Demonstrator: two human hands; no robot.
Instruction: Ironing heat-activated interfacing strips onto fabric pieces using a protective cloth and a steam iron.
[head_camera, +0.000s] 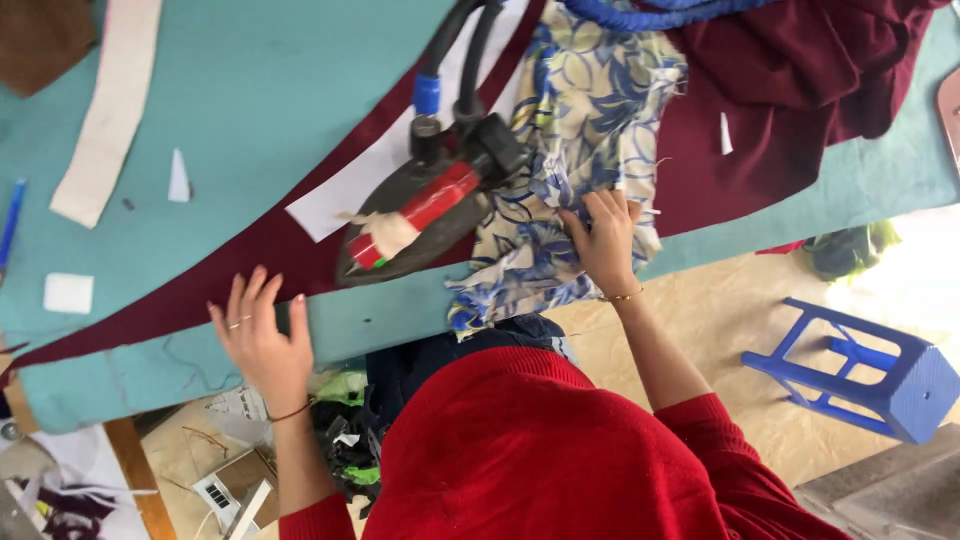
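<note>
— Pressing on what, the right hand (603, 238)?
— On the blue floral cloth (570, 150), fingers spread flat, gripping nothing; the cloth lies mid-tabletop over the maroon fabric (760, 120).
— And the left hand (262, 335)?
— Open, palm down on the teal tabletop (250, 90), near edge.
— Between them?
— A dark iron (425, 215), red-handled, just left of the cloth.

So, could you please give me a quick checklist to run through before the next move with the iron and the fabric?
1. Left hand clear of the iron: ok, flat on the maroon strip.
2. Right hand clear of the iron: ok, though close, pressing the floral fabric.
3. Iron resting on the table, unheld: ok.
4. Floral fabric smooth: not ok, bunched.
5. Iron hot: cannot tell.
</note>
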